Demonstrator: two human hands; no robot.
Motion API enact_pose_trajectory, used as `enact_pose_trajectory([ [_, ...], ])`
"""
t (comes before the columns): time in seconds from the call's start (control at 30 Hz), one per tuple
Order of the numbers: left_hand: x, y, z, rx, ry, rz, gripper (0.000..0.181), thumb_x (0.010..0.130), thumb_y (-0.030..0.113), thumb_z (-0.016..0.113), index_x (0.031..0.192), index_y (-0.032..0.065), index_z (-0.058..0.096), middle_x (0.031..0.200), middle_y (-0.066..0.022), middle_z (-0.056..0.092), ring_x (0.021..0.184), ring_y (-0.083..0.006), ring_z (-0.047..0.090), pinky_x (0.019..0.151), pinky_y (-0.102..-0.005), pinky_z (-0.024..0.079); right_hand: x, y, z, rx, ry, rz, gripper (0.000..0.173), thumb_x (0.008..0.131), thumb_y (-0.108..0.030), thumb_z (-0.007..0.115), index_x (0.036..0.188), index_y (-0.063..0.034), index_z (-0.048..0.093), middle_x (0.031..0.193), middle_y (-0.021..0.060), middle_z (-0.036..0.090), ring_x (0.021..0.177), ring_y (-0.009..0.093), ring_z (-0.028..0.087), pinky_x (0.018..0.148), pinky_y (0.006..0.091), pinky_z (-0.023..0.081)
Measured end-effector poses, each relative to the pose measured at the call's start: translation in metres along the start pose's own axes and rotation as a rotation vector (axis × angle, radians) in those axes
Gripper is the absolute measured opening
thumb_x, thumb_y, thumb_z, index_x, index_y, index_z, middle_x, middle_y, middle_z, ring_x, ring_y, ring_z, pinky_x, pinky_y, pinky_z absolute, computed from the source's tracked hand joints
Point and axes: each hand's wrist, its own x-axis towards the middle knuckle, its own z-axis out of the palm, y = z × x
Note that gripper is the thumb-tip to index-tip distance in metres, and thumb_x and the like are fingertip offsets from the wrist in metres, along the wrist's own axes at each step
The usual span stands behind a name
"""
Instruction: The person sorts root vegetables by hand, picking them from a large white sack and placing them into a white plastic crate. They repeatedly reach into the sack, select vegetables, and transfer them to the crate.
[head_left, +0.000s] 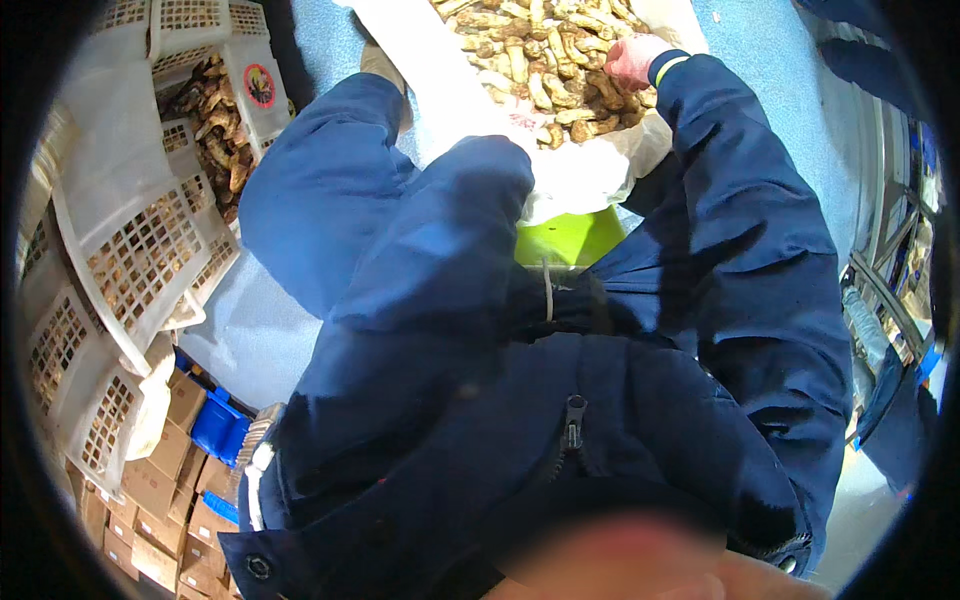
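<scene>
Many pale-stemmed mushrooms (559, 56) with brown caps lie heaped in a container with a white liner (581, 176), at the top of the head view. My right hand (628, 61), in a pink glove, rests on the heap's right side. Its fingertips are hidden, so a grip cannot be made out. At the lower left of the heap, past the end of my left sleeve, a small part of my left hand (527, 118) shows pinkish in glare. Most of that hand is hidden, and whether it holds anything cannot be told.
White plastic crates (142, 255) of mushrooms stand at the left. Cardboard boxes (150, 480) and a blue plastic object (220, 427) are at the lower left. A lime-green object (570, 238) lies below the liner. At the right edge are metal bars (889, 292) and dark fabric.
</scene>
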Motion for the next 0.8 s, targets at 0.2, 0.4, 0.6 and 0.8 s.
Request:
enact_pose_trajectory([
  [0.2, -0.015, -0.004, 0.053, -0.966, -0.155, -0.772, 0.032, 0.101, 0.028, 0.046, 0.102, 0.0058, 0.068, 0.102, -0.0205, 0.072, 0.094, -0.0348, 0.070, 0.077, -0.0488, 0.055, -0.025, -0.036, 0.051, -0.474, -0.135, 0.015, 0.044, 0.087, -0.041, 0.068, 0.108, -0.0038, 0.077, 0.104, 0.0176, 0.077, 0.097, 0.034, 0.074, 0.089, 0.0422, 0.058],
  [0.4, 0.021, 0.018, 0.006, 0.064, -0.850, -0.004, 0.037, 0.102, 0.031, 0.047, 0.124, 0.0165, 0.072, 0.129, -0.0125, 0.070, 0.120, -0.0303, 0.065, 0.100, -0.0521, 0.049, -0.007, -0.026, 0.099, -0.475, -0.153, 0.015, 0.052, 0.084, -0.046, 0.074, 0.117, -0.0052, 0.075, 0.118, 0.0185, 0.074, 0.110, 0.033, 0.071, 0.096, 0.0433, 0.055],
  [0.6, 0.017, 0.025, 0.006, 0.040, -0.885, -0.130, 0.041, 0.103, 0.036, 0.045, 0.133, 0.0142, 0.062, 0.131, -0.0100, 0.068, 0.120, -0.0275, 0.064, 0.097, -0.0426, 0.050, -0.004, -0.020, 0.103, -0.409, -0.131, 0.037, 0.050, 0.087, -0.041, 0.075, 0.120, -0.0038, 0.073, 0.120, 0.0201, 0.073, 0.112, 0.032, 0.070, 0.099, 0.0422, 0.054],
  [0.8, -0.001, 0.026, 0.027, 0.280, -0.196, -0.028, 0.031, 0.097, 0.022, 0.046, 0.109, 0.0088, 0.072, 0.107, -0.0129, 0.074, 0.105, -0.0291, 0.070, 0.087, -0.0476, 0.053, 0.005, -0.015, 0.101, -0.372, -0.163, 0.072, 0.043, 0.085, -0.033, 0.078, 0.120, -0.0084, 0.075, 0.121, 0.0161, 0.074, 0.115, 0.030, 0.070, 0.098, 0.0429, 0.055],
])
